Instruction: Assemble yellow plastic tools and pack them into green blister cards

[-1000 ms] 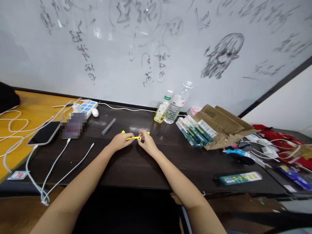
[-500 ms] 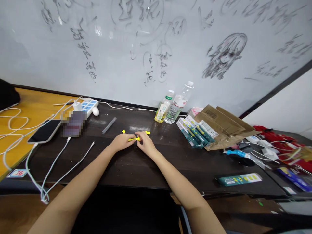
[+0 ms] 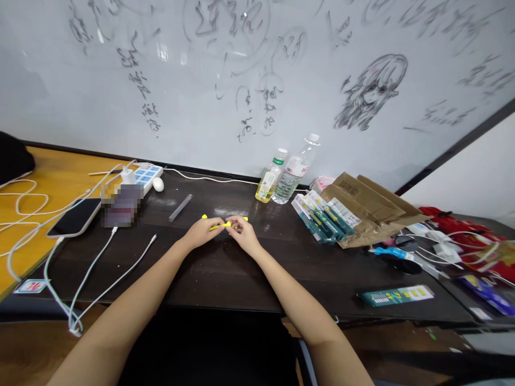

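Between my hands, just above the dark tabletop, is a slim yellow plastic piece [image 3: 216, 228] with a knobbed end; its exact kind is too small to make out. My left hand [image 3: 201, 233] pinches its thin left part between thumb and fingers. The fingers of my right hand [image 3: 246, 237] are closed at the knobbed end, their tips partly hiding it. Just beyond the left fingers lies a small yellow bit [image 3: 205, 216]. Another yellow part [image 3: 245, 219] shows behind the right knuckles, mostly covered.
A clear narrow strip [image 3: 181, 208] lies left of centre. Phones, cables and a power strip [image 3: 148, 177] occupy the left. Two bottles [image 3: 295, 171], teal boxes [image 3: 322, 217] and a paper bag [image 3: 368, 206] stand right, with another teal box [image 3: 398, 295] nearer. A whiteboard [image 3: 181, 118] rises behind.
The knobbed end has shifted slightly up and now shows between both hands. My right fingers have curled more and moved a little to the right.
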A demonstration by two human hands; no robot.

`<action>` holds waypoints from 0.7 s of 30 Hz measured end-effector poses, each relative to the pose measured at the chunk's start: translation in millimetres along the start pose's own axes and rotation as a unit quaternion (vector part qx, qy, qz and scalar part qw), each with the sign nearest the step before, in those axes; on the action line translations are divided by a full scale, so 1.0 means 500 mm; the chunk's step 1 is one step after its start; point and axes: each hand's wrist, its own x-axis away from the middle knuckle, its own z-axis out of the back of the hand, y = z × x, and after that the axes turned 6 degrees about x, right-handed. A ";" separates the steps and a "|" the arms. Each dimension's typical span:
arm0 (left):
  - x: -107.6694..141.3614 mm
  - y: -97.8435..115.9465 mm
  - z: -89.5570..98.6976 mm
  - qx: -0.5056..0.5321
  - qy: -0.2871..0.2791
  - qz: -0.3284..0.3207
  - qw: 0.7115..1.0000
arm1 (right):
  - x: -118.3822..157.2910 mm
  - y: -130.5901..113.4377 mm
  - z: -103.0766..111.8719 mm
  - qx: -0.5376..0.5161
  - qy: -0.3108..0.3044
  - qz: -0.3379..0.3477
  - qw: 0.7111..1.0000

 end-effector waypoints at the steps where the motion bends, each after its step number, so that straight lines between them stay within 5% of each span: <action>1: 0.000 0.001 0.000 0.008 -0.001 -0.002 1.000 | -0.001 0.001 0.001 -0.007 -0.005 -0.010 1.000; 21: -0.001 0.014 -0.007 0.087 -0.012 -0.010 0.996 | 0.006 -0.001 -0.002 -0.094 -0.037 -0.056 0.993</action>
